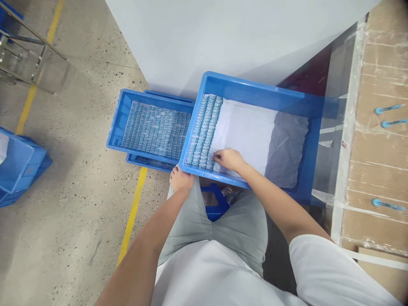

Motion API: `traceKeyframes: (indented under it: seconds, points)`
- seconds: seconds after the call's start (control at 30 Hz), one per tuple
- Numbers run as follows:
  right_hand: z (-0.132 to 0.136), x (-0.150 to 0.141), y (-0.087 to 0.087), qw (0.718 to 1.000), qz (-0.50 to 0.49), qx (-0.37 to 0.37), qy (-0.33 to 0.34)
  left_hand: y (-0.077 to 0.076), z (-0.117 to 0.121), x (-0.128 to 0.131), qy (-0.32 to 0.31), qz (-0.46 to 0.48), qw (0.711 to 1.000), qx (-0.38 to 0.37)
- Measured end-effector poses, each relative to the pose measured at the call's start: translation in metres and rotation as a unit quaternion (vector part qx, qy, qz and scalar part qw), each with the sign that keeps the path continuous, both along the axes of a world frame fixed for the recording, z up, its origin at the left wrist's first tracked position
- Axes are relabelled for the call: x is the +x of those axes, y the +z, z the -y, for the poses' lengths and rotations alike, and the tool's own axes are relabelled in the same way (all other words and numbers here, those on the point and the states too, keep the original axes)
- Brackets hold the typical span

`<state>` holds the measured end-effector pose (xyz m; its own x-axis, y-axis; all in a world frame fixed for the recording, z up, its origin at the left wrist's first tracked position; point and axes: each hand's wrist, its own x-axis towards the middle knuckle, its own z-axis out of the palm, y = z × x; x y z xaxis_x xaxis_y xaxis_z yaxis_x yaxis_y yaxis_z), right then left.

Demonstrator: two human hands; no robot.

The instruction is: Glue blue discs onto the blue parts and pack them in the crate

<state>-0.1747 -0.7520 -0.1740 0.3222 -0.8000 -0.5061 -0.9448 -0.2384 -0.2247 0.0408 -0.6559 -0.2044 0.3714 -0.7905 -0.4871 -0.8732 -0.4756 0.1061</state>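
A large blue plastic tray (251, 91) is in front of me, its near left corner above my knee. Along its left side, small teal-and-silver parts (204, 131) stand in several tight rows. A sheet of white paper (248, 131) covers the tray's floor to their right. My right hand (230, 160) is closed in a pinch at the near end of the rightmost row; what its fingertips hold is too small to make out. Below the tray's near left corner, my left hand (182, 178) has its fingers curled against the tray's edge.
A second blue tray (116, 123), filled with similar parts, sits on another tray to the left. Wrapped cardboard (376, 165) at right carries several blue rod-like pieces (389, 205). A white panel (223, 38) stands behind. More blue bins (19, 165) and a metal frame (38, 63) are on the left floor.
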Motion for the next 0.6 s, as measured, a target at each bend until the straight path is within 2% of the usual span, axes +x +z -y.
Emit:
traceKeyframes:
  seconds: [0.13, 0.2, 0.37, 0.6]
  points:
    - [0.002, -0.014, -0.002, 0.992, -0.004, -0.036, -0.125, 0.0, 0.0, 0.0, -0.001, 0.0, 1.0, -0.004]
    - [0.001, -0.019, -0.005, 0.987, -0.009, -0.032, -0.158, -0.001, 0.0, 0.0, -0.001, 0.0, 1.0, -0.004]
    - [-0.002, -0.02, -0.013, 0.988, 0.016, -0.001, -0.154, -0.003, -0.001, 0.0, -0.001, -0.001, 1.0, -0.007]
    - [0.0, -0.011, -0.013, 0.992, 0.043, 0.009, -0.122, -0.004, -0.001, 0.0, 0.0, 0.0, 1.0, -0.01]
